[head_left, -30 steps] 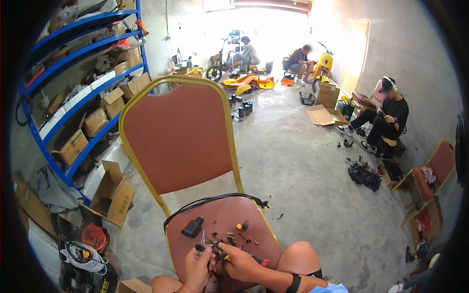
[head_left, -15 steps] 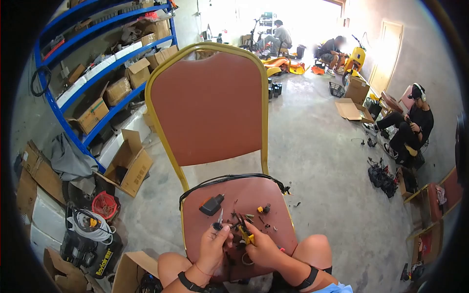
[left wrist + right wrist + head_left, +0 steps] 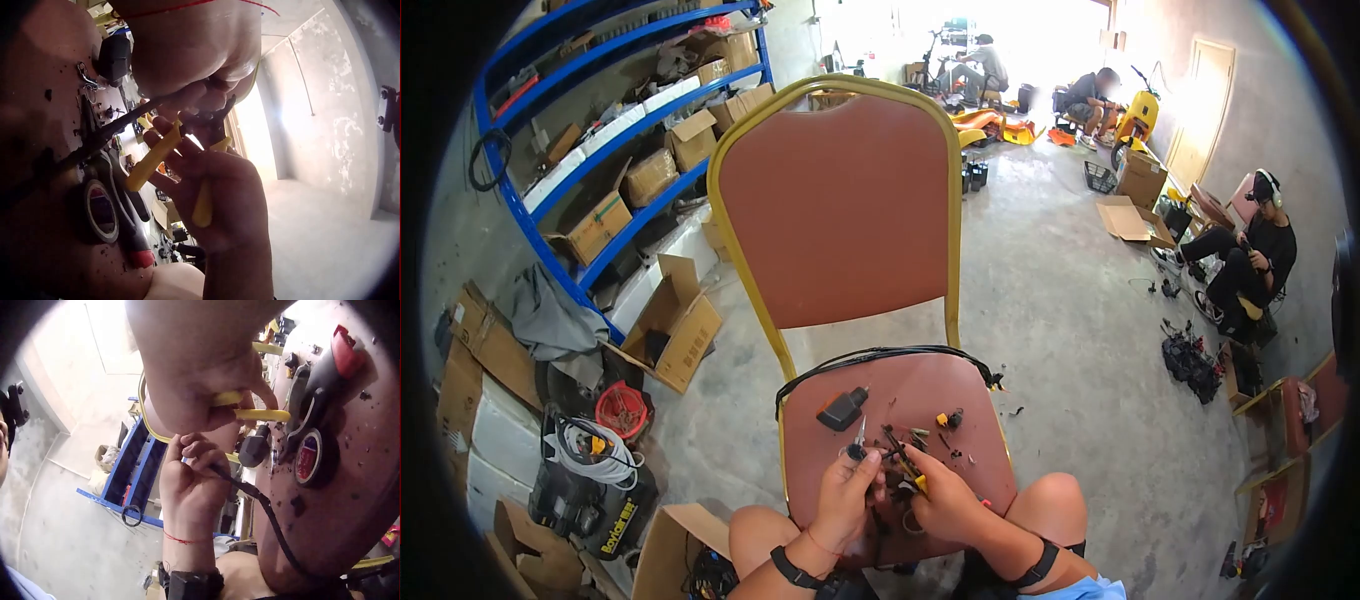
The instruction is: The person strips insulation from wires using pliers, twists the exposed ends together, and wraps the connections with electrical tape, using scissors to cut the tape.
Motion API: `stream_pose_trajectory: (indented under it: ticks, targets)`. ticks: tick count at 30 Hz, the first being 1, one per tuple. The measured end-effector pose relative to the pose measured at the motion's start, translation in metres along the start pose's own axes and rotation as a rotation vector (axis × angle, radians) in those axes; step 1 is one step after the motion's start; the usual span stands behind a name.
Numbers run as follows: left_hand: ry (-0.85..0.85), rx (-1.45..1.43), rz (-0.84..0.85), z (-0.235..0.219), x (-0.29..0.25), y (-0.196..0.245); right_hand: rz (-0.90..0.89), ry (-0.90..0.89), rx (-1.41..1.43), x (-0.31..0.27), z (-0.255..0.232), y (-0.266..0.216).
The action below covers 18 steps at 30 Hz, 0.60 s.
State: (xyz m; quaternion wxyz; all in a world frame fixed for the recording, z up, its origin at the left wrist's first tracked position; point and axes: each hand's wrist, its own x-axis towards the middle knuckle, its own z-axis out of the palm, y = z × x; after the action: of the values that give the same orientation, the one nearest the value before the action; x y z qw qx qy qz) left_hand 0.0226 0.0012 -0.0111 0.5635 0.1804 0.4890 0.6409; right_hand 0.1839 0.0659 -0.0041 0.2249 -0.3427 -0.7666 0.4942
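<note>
My left hand (image 3: 840, 500), with a red string at its wrist, holds a black cable (image 3: 272, 515) that trails down past the chair seat (image 3: 820, 490). Opposite it, my right hand (image 3: 945, 497) grips yellow-handled pliers (image 3: 153, 161), the handles spread apart. Their dark jaws are beside the left fingers, which partly cover the cable's end. Under the hands on the seat lie a roll of black tape (image 3: 328, 459) and a black-handled tool with a red end (image 3: 347, 356). Farther back rests a black block-shaped object with an orange end (image 3: 840, 410), near small scraps and a yellow connector (image 3: 943, 420).
The chair's backrest (image 3: 840, 220) rises in front, and a bundle of black cable (image 3: 880, 353) lies along the seat's back edge. Cardboard boxes (image 3: 675, 335) and blue shelving (image 3: 550, 245) stand on the left. A seated person (image 3: 1260, 250) works at the right.
The head view has swung left and down, so the chair appears farther right. My hands have drawn slightly apart, with more of the pliers showing. Little differs over the last half second.
</note>
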Motion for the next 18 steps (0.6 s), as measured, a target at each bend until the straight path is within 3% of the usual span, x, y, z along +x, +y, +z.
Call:
stream_pose_trajectory:
  ticks: [9, 15, 18]
  targets:
    - [-0.034, -0.006, -0.001, 0.000, 0.001, 0.000, -0.031, 0.026, -0.021, 0.000, 0.003, 0.003]
    - [-0.031, -0.062, -0.021, -0.001, 0.001, -0.001, 0.093, -0.006, 0.047, -0.001, -0.005, -0.017]
    - [-0.027, -0.064, -0.036, 0.000, 0.000, 0.002, 0.074, -0.008, 0.037, 0.000, -0.006, -0.017]
